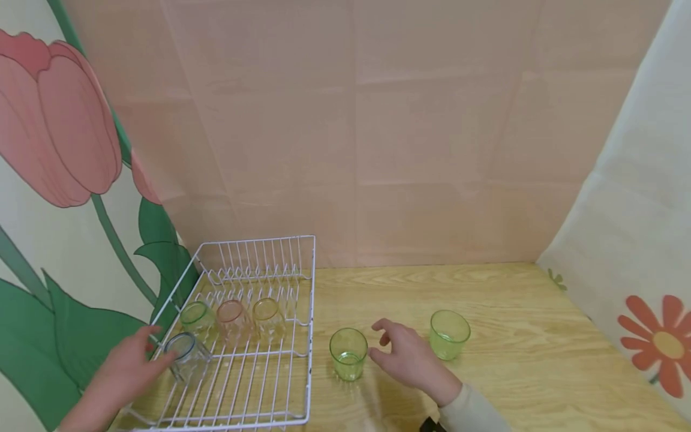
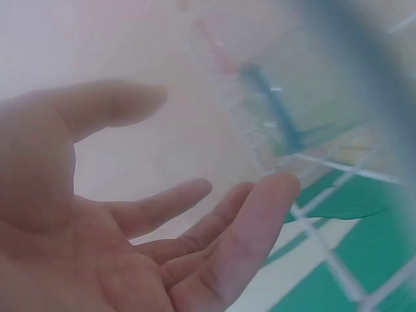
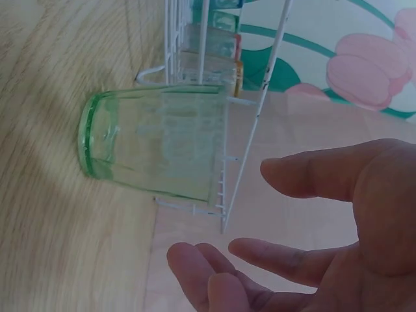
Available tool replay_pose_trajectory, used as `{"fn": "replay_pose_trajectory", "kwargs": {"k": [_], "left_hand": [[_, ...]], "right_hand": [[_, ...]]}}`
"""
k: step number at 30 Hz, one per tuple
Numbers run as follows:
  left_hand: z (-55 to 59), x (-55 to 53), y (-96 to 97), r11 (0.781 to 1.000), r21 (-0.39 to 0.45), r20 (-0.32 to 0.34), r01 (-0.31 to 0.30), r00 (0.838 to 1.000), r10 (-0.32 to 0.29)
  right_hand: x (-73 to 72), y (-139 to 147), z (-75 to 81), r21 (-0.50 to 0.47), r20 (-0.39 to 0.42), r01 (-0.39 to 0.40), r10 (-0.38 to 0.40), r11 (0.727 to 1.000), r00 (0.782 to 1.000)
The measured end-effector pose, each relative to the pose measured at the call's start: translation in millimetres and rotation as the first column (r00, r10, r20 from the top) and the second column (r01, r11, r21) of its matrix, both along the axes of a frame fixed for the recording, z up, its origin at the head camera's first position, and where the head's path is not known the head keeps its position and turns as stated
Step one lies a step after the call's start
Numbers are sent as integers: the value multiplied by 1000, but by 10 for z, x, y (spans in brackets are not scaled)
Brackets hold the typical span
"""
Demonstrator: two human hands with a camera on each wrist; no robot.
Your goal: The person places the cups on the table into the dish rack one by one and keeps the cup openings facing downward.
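My left hand [image 1: 126, 369] is over the left side of the white wire dish rack [image 1: 310, 372], its fingers spread beside a clear blue-rimmed glass [image 1: 190, 360]. In the left wrist view that hand [image 2: 188, 247] has parted thumb and fingers with nothing between them. On the wooden table right of the rack, a green glass [image 1: 348, 355] stands upright. Just to its right is my right hand [image 1: 407, 357], fingers loosely bent. The right wrist view shows the green glass [image 3: 153, 143] apart from this hand [image 3: 305, 240], whose grasp is bare.
Inside the rack, a green-rimmed glass [image 1: 198, 323], a pink-rimmed glass [image 1: 234, 324] and a yellow-rimmed glass [image 1: 269, 321] line up behind the blue-rimmed one. Another green glass [image 1: 449, 335] stands on the table [image 1: 518, 372] beyond my right hand. A pinkish sheet [image 1: 432, 150] hangs behind.
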State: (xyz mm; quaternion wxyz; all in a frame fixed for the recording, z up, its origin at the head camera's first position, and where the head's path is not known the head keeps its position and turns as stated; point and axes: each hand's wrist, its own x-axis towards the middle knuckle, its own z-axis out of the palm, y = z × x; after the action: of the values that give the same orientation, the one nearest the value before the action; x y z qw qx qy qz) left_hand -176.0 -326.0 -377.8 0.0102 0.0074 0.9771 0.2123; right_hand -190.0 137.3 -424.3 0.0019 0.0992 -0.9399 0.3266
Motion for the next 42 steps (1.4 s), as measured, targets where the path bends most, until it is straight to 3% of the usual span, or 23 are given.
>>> {"fn": "replay_pose_trajectory", "kwargs": {"k": [7,12,16,21,29,34,36,42], "left_hand": [[119,146,286,999,32,-18,-26,999,26],[149,255,597,997,78,-97,-2,995,9],[155,326,821,990,133,-180,39,984,-14],[109,369,1064,979,179,-288,101,957,-46],[84,361,1420,956,260,-235,134,969,-72],[74,361,1592,943,279,-273,182,956,-104],[55,361,1649,932,290,-303,219,944,-127],[-3,347,1791,902,324,-309,284,933,-182]], "right_hand": [[-38,6,-79,-2,73,13,-13,1000,997],[-76,7,-115,-30,96,1,2,1000,995],[-120,-2,-158,-50,92,-31,36,998,995],[-161,-14,-208,-53,92,-50,55,997,994],[-199,-23,-289,-72,94,-64,71,995,993],[-216,-30,-337,-84,87,-75,82,994,993],[-220,-31,-346,-88,89,-75,83,993,993],[-228,-46,-349,-108,114,-78,91,991,989]]}}
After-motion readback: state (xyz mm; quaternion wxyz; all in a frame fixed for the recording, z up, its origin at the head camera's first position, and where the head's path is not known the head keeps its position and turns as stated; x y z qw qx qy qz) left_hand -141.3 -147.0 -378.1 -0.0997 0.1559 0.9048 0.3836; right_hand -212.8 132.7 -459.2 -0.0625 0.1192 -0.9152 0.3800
